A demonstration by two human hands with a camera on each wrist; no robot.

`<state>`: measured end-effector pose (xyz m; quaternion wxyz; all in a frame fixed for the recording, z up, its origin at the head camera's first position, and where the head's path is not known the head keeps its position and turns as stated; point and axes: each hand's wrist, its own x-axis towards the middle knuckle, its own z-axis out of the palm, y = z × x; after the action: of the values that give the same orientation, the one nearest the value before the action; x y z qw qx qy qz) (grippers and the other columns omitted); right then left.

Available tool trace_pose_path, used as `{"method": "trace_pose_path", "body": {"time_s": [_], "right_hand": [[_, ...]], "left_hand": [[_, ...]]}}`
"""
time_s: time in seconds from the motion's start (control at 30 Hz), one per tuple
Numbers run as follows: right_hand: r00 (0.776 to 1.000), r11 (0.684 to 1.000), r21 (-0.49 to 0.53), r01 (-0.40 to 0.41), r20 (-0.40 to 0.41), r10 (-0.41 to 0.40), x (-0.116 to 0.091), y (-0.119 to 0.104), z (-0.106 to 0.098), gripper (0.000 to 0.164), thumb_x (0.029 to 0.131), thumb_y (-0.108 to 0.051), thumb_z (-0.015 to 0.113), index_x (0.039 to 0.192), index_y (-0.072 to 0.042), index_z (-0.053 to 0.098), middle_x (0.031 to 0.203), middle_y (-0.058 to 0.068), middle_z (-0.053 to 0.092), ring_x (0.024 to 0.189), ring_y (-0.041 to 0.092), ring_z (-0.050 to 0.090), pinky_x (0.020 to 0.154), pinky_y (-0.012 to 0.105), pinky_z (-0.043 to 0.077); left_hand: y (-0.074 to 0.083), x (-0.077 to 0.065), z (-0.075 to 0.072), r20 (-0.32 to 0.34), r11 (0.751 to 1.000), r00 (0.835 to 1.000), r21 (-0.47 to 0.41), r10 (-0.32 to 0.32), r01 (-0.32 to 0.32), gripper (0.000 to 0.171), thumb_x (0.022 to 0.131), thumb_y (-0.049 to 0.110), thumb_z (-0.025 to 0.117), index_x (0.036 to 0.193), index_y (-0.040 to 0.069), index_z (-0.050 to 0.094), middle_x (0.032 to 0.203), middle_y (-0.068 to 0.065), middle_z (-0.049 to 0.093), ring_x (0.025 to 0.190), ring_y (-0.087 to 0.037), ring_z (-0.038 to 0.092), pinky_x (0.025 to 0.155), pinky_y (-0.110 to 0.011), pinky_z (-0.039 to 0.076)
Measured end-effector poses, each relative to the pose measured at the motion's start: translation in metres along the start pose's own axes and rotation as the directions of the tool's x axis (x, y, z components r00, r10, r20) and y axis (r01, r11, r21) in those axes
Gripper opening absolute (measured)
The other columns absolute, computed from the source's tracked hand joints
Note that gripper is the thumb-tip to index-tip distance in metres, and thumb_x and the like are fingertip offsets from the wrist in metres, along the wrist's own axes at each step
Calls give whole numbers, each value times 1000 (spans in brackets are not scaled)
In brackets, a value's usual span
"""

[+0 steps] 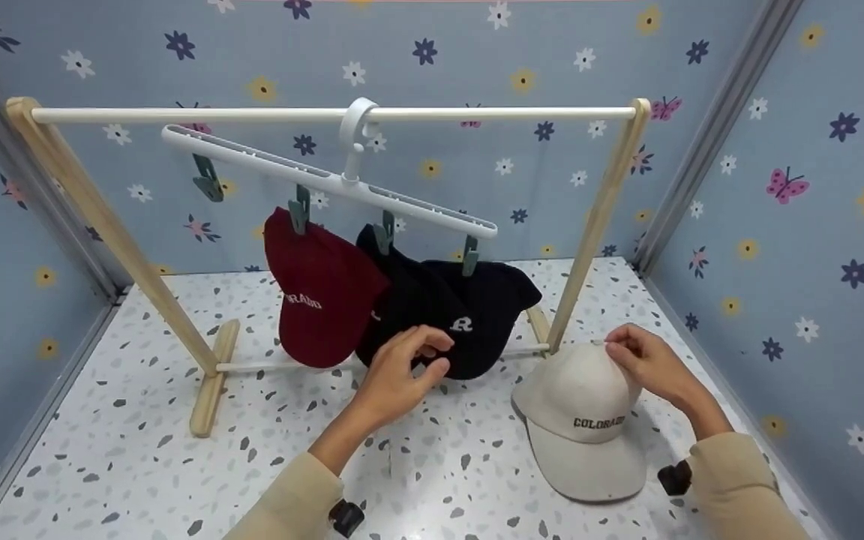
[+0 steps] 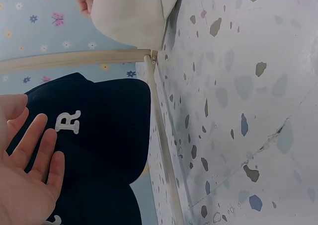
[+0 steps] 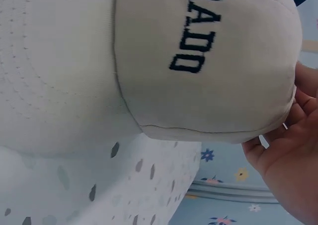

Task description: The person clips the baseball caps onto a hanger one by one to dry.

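Observation:
My right hand (image 1: 653,364) grips the back of a beige baseball cap (image 1: 582,397) lettered COLORADO, its brim pointing toward me. In the right wrist view, the fingers (image 3: 298,113) curl behind the cap's crown. My left hand (image 1: 402,375) holds nothing; its fingers are loosely bent in front of a dark cap (image 1: 496,315) with a white R. Beside that one hang a black cap (image 1: 402,292) and a maroon cap (image 1: 323,292), from green clips (image 1: 299,210) on a white hanger (image 1: 252,159).
The hanger hooks over the white rail (image 1: 199,115) of a wooden rack, tilting down to the right. One green clip (image 1: 208,178) at its left end is bare. The rack's posts (image 1: 597,217) stand on a speckled white table (image 1: 139,480), with flowered walls (image 1: 432,45) around.

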<state>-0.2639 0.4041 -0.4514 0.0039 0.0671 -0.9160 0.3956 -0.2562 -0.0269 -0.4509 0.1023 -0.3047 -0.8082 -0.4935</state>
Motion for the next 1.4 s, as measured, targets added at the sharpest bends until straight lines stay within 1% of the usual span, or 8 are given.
{"method": "trace_pose_path", "body": {"time_s": [0.1,0.3,0.47,0.67,0.87,1.17,1.3,1.4], "right_hand": [[999,999,30,31,20,-31,-2,-11,1,23,110,-23,61,120,-2,63,104,10,66,93,19,60,79,27,52],[995,994,64,88,45,-91,-6,-40,4,18,110,-20,62,118,-4,64,103,10,67,90,18,59,77,27,53],[987,988,72,140,67,-145,-8,-62,7,13,108,-18,64,114,-6,67,103,9,67,89,18,60,77,27,53],[971,974,85,210,98,-218,-9,-85,10,9,107,-15,66,109,-7,69,100,7,68,88,16,60,77,26,53],[963,966,100,238,109,-248,-9,-101,16,8,106,-15,67,107,-7,70,99,6,67,88,17,59,78,26,51],[948,950,123,286,111,-300,-6,-122,32,6,105,-15,70,106,-9,71,99,4,68,87,15,59,79,25,50],[934,936,139,323,114,-339,-4,-135,42,7,105,-17,70,106,-11,72,98,3,68,84,14,58,76,25,49],[925,926,155,343,114,-362,-3,-144,49,7,105,-18,70,105,-11,72,98,3,68,85,14,59,76,25,50]], "left_hand": [[-1,0,0,0,1000,1000,2,-3,3,22,102,12,73,123,12,69,122,2,69,114,-23,65,101,-43,54],[-1,1,-2,3,1000,1000,2,-5,5,21,103,14,73,123,13,69,122,1,69,114,-24,65,102,-42,54],[-1,2,-3,-1,1000,1000,4,9,-9,21,102,13,73,123,9,69,121,0,70,115,-24,66,103,-41,53],[0,3,-4,-4,1000,1000,10,12,-12,21,102,11,72,122,15,69,121,1,69,114,-21,65,103,-40,53],[2,5,-5,2,1000,1000,0,18,-18,21,102,12,72,123,13,68,122,1,69,115,-21,65,104,-41,53],[8,4,-4,67,999,998,-35,5,-2,25,103,18,73,128,16,69,128,3,70,120,-22,64,106,-50,52],[12,5,-4,103,1000,995,-27,-9,12,28,104,24,71,132,18,68,131,4,69,125,-17,63,110,-48,50],[13,6,-4,114,999,993,-46,0,5,27,105,29,70,131,19,68,131,5,70,126,-16,64,111,-47,51]]}}
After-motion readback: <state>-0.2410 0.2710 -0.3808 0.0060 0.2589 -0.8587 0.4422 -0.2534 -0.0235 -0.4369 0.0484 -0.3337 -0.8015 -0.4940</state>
